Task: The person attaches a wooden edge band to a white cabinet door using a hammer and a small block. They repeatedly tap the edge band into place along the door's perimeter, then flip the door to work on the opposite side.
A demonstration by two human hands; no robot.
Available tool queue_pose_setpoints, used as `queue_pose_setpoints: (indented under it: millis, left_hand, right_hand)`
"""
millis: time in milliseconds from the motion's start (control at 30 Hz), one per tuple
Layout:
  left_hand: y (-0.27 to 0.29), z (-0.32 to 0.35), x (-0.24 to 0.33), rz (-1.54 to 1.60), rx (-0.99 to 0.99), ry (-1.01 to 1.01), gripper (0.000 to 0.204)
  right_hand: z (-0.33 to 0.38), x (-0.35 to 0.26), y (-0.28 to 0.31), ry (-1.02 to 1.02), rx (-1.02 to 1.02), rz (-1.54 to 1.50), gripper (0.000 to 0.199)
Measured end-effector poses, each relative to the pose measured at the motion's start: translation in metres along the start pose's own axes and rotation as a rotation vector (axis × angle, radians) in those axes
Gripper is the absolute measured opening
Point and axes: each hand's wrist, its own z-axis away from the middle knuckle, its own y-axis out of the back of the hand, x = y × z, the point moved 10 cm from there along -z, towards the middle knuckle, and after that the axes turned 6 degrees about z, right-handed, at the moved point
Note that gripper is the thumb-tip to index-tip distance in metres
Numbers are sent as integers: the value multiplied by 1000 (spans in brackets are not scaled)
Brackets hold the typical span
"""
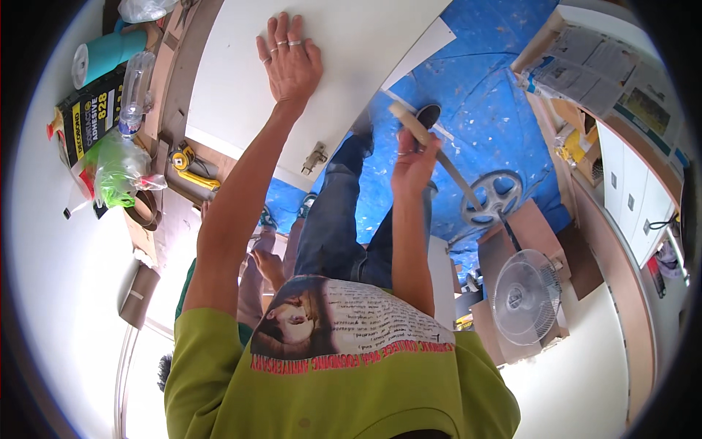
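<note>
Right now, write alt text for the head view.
A person's left hand lies flat on a white panel, while the right hand grips a thin wooden strip above a blue floor sheet. A white fan stands to the right.

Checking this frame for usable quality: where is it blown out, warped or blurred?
Head view: overexposed white at lower left and lower right; fisheye bends the white panel edge; black vignette rims the corners; left hand sharp, right hand and stick slightly soft.

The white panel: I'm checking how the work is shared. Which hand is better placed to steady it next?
Probably the left hand: it lies flat on the white panel, while the right hand grips a wooden strip.
</note>
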Motion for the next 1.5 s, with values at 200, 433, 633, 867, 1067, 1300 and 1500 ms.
queue_pose_setpoints:
  millis: [200,433,633,867,1067,1300,1500]
  left_hand:
    - [3,0,1,6,17,-6,48]
    - [2,-1,4,16,16,-33,48]
    - [1,0,1,11,5,-13,49]
    - [3,1,1,-2,13,11,47]
    - [14,1,12,46,33,-11,47]
    - [14,0,13,35,50,-29,46]
    - [15,-4,19,-161,41,-53,54]
  right_hand:
    - [24,13,-3,-44,-2,-26,45]
    - [28,31,1,2,57,27,44]
    - [35,15,1,-7,74,-104,42]
    - [47,23,17,-30,133,-107,41]
    - [60,41,14,-106,51,-65,38]
    - [73,59,10,-144,92,-66,38]
    - [69,60,36,-128,94,-110,40]
